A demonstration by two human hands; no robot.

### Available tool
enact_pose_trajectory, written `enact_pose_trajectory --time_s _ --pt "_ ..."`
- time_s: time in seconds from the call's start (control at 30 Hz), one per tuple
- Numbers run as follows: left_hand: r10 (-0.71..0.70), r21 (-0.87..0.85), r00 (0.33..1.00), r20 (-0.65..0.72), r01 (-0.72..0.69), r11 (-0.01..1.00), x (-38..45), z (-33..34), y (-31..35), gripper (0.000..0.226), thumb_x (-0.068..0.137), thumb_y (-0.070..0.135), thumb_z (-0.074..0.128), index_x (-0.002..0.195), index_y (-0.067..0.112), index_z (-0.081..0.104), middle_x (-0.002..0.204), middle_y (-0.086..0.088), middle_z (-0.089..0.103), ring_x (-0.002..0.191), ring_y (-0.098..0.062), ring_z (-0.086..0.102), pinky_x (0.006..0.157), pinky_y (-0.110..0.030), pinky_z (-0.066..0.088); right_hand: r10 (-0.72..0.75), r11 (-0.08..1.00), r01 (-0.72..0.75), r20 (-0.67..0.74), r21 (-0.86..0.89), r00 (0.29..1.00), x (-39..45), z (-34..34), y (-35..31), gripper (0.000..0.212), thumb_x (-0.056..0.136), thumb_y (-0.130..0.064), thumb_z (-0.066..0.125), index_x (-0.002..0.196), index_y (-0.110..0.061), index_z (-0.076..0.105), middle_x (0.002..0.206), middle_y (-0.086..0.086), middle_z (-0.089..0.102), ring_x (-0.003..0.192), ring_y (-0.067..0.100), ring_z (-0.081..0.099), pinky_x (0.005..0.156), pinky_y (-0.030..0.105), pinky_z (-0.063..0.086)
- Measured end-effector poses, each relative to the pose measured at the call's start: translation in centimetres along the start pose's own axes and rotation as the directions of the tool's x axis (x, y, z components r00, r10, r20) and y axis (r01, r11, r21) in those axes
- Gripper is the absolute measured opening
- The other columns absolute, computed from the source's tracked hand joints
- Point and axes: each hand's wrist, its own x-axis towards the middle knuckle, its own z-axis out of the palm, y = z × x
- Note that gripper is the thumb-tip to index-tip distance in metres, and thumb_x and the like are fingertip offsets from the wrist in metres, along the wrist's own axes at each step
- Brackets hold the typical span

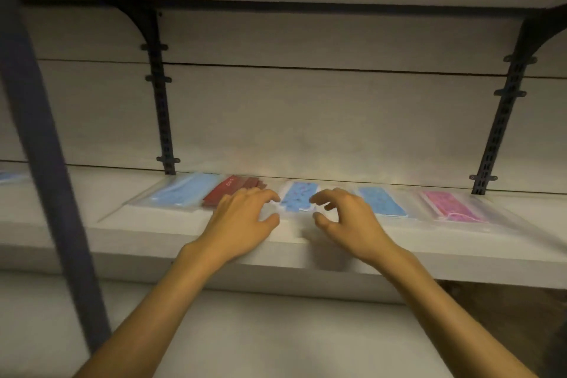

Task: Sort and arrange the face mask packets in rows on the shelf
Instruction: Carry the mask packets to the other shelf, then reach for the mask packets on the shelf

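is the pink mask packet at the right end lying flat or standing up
Lying flat: the pink face mask packet in clear plastic shows its broad face upward on the white shelf, right of the other packets.

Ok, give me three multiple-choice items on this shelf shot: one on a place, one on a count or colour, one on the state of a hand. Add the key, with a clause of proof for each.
1. Where does the pink mask packet lie in the row on the shelf?
A. at the far left end
B. in the middle
C. at the right end

2. How many blue mask packets lie in that row?
A. one
B. three
C. five

3. What is the left hand doing?
A. hanging below the shelf
B. gripping the pink packet
C. reaching, fingers curled, at the edge of the middle blue packet

Key: 1 C, nothing lies to the right of it in the row. 2 B, the left blue packet, the middle one and the right blue packet; the dark red packet and the pink one make five in all. 3 C, its fingertips lie at that packet's left edge, with the right hand at the other edge.
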Motion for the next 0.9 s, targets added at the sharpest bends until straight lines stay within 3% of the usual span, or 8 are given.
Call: enact_pose_trajectory --time_s 0.5,0.83,0.9 --pt "-0.039 0.02 0.993 -0.111 0.041 0.999 -14.4 -12.5 -17.8 0.031 0.096 0.041 0.052 0.127 0.038 0.056 0.131 0.014 0.057 0.119 -0.009 0.049 0.106 -0.035 0.037 -0.149 0.985 0.148 0.0 0.087 0.989 -0.8 12.4 -26.3 0.028 0.091 -0.035 0.057 0.119 -0.032 0.062 0.115 -0.013 0.066 0.097 0.004 0.06 0.084 0.031 0.054" --pt "-0.108 -0.003 0.977 -0.181 0.109 0.994 -17.7 -19.1 -31.1 0.03 0.095 0.036 0.057 0.125 0.037 0.056 0.127 0.015 0.057 0.115 -0.006 0.052 0.102 -0.036 0.043 -0.241 0.948 0.237 -0.004 0.213 0.97 4.1 20.6 -39.7 0.03 0.094 -0.028 0.058 0.123 -0.027 0.061 0.115 -0.009 0.064 0.094 0.005 0.062 0.084 0.022 0.056" --pt "-0.113 0.0 0.976 -0.185 0.115 0.993 -17.8 -20.0 -33.9 0.03 0.096 0.037 0.057 0.125 0.036 0.057 0.126 0.016 0.057 0.114 -0.006 0.052 0.101 -0.037 0.044 -0.248 0.95 0.244 -0.007 0.194 0.969 5.6 22.6 -41.7 0.031 0.094 -0.032 0.058 0.125 -0.029 0.06 0.117 -0.01 0.064 0.096 0.005 0.062 0.085 0.026 0.056"
